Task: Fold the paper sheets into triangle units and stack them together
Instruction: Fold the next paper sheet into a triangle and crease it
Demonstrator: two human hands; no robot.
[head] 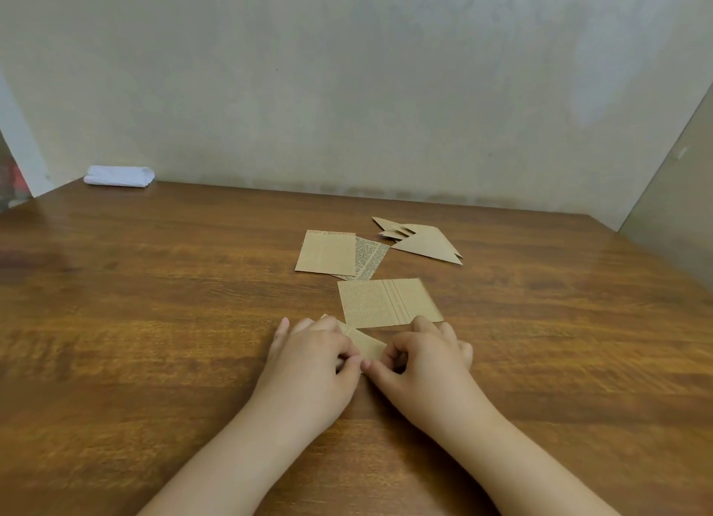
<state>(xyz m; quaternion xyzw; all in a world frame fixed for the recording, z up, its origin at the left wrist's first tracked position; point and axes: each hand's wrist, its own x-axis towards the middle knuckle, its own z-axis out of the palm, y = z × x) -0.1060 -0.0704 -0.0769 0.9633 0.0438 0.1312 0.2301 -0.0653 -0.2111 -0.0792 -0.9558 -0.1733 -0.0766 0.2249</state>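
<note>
Both my grips, left hand [316,351] and right hand [426,355], pinch a half-folded sheet [366,344] | beyond them: finished triangles [424,241] stacked, three flat sheets [389,303] left

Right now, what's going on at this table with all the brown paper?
A person is folding paper. Both the left hand and the right hand pinch a small half-folded piece against the wooden table. Just beyond lies a flat printed sheet, then two more sheets, overlapping. Finished triangle units sit slotted together farther back on the right.
</note>
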